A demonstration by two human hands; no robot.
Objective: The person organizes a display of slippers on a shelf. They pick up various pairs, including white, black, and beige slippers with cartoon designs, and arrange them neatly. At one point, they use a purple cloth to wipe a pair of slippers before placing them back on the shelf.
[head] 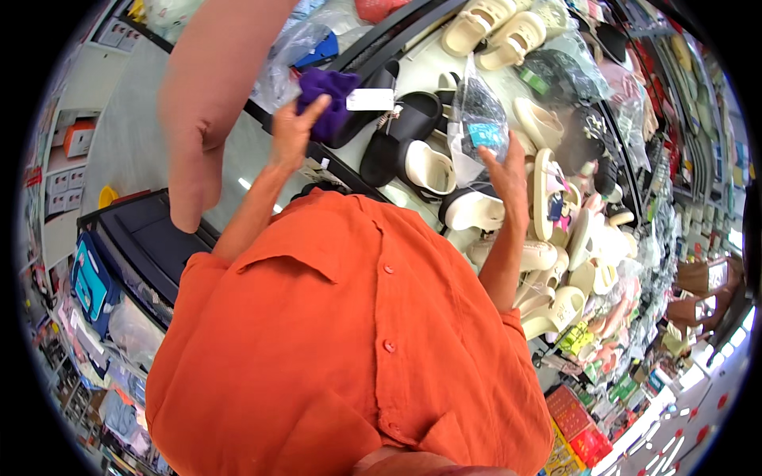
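Note:
My left hand [292,134] grips a bunched piece of purple fabric [328,107], thumb on top. A white tag [370,100] bearing writing sticks out from the fabric. My right hand [505,169] is at a clear plastic bag [467,128] with a dark item and a blue label inside. Its thumb and fingers are around the bag's lower right side. Black slides [411,122] lie between my hands. Below the bag are a cream-and-black clog [427,168] and another white-and-black shoe [473,208].
A large limb-like form [208,101] hangs close to the camera at upper left; whether person or mannequin is unclear. Cream clogs [497,30] lie at the back. Several pale slippers [553,312] crowd the right. A dark-rimmed bin [152,238] stands at left.

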